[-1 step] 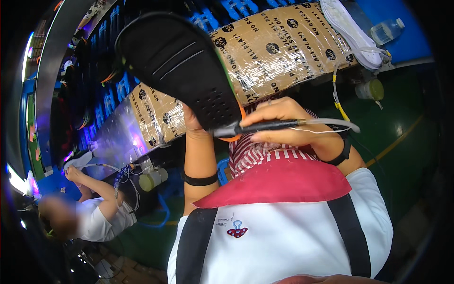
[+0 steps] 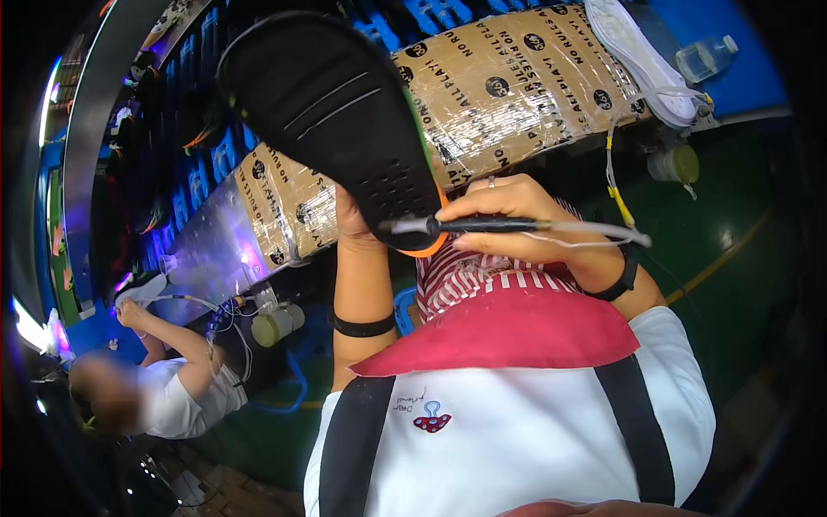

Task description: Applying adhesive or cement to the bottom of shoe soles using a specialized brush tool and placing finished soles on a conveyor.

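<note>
A black insole [image 2: 345,112], with grooves across the forefoot, small holes in the heel and a green and orange edge, is tilted up in front of me. My left hand [image 2: 351,215] grips it near the heel from its left side, with most of the fingers hidden behind it. My right hand [image 2: 512,211] pinches the black handle of a tube-fed brush [image 2: 487,225], its fingers wrapped around it. The pale bristle tip lies over the heel, by the holes, and appears to touch it. A clear tube runs from the handle's end past my right wrist.
A cardboard-covered bench edge [image 2: 491,95] wrapped in clear film runs behind the insole. At the far right are a white shoe sole [image 2: 642,60], a plastic bottle [image 2: 706,57] and a hanging jar [image 2: 674,164]. On the left, a co-worker [image 2: 185,379] handles a shoe part beside another jar [image 2: 278,325].
The brush tip has moved from the heel's bottom edge slightly upward onto the heel surface. The insole has shifted a little to the right, and the tube has swung lower.
</note>
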Motion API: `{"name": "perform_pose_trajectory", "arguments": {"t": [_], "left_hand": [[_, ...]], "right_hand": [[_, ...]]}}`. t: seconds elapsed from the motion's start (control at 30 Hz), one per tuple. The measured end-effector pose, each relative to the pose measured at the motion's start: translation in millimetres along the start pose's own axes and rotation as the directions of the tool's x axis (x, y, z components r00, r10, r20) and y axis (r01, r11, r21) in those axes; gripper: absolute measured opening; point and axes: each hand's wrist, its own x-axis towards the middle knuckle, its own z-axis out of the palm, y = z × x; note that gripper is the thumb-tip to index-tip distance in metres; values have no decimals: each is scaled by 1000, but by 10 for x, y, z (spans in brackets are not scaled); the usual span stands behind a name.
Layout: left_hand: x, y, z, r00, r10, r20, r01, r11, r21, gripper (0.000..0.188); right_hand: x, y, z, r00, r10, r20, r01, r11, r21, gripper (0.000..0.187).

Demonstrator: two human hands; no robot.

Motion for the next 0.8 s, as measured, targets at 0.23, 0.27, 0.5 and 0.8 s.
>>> {"name": "perform_pose_trajectory", "arguments": {"t": [0.23, 0.27, 0.5, 0.8], "left_hand": [[20, 128, 261, 993, -86, 75, 95, 988, -120, 53], [19, 144, 281, 991, -116, 66, 123, 985, -118, 52], [69, 220, 331, 983, -181, 14, 181, 983, 36, 51], [179, 324, 543, 961, -276, -17, 268, 915, 302, 40]], "right_hand": [[-22, -20, -70, 966, -56, 252, 65, 998, -27, 27], [-22, -26, -85, 958, -54, 282, 48, 998, 26, 28], [-56, 93, 49, 972, -134, 191, 155, 983, -101, 26], [-70, 176, 57, 981, -100, 169, 124, 982, -141, 26]]}}
